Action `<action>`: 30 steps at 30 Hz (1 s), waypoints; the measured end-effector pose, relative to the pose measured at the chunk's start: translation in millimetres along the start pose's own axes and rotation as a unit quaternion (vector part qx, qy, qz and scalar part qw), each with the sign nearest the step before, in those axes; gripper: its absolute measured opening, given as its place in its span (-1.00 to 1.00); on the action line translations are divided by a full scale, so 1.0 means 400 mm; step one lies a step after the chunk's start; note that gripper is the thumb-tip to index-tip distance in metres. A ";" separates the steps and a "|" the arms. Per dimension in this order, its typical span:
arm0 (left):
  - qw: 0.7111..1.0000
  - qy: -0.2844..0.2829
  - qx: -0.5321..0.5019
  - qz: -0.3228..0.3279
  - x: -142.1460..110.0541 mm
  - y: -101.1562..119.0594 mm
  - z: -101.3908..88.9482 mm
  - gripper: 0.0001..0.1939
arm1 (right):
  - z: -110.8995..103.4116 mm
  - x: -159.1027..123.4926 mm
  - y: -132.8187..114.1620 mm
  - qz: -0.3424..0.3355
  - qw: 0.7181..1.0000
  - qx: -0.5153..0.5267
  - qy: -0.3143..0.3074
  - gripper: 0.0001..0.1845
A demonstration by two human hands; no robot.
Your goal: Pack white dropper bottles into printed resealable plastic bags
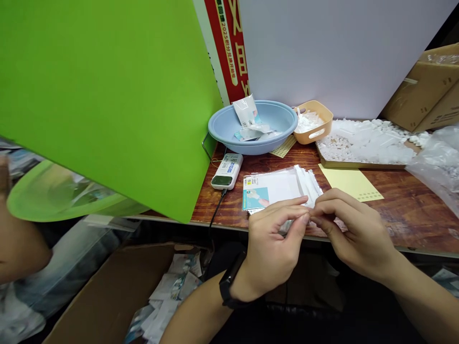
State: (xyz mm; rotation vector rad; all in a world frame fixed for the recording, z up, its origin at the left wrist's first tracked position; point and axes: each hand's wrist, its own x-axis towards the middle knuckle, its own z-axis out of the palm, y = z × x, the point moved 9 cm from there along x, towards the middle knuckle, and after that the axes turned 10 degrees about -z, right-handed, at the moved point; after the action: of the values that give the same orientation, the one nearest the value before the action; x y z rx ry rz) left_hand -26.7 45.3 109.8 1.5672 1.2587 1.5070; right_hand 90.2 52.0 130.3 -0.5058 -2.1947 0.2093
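Note:
My left hand point(276, 239) and my right hand point(353, 234) meet fingertip to fingertip above the table's front edge. Both are closed in a pinch; what lies between the fingertips is too small and too covered to make out. Just beyond them rests a stack of clear plastic packets point(283, 184) with white backing and a blue printed corner. A black band point(229, 282) is around my left wrist. To the right of the stack lies a pale yellow sheet point(349, 181) with small dots along one edge.
A blue basin point(218, 131) holds several packets. Beside it stand an orange basket point(324, 114) of white pieces and a tray point(358, 163) heaped with white bits. A white power bank point(227, 167) has a cable. A green panel point(118, 86) separates another person's arm point(21, 239). Below is a carton point(118, 282).

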 end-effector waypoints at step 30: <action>0.996 0.055 -0.062 -0.040 -0.006 -0.036 -0.010 -0.86 | -0.010 -0.038 -0.034 -0.030 0.981 -0.057 0.185 -0.66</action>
State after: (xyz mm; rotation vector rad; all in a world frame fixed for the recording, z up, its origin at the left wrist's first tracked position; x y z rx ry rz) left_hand -33.6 47.4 96.5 1.3541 1.2479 1.6073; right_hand 98.0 33.1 126.3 -0.4958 -1.8606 -0.0425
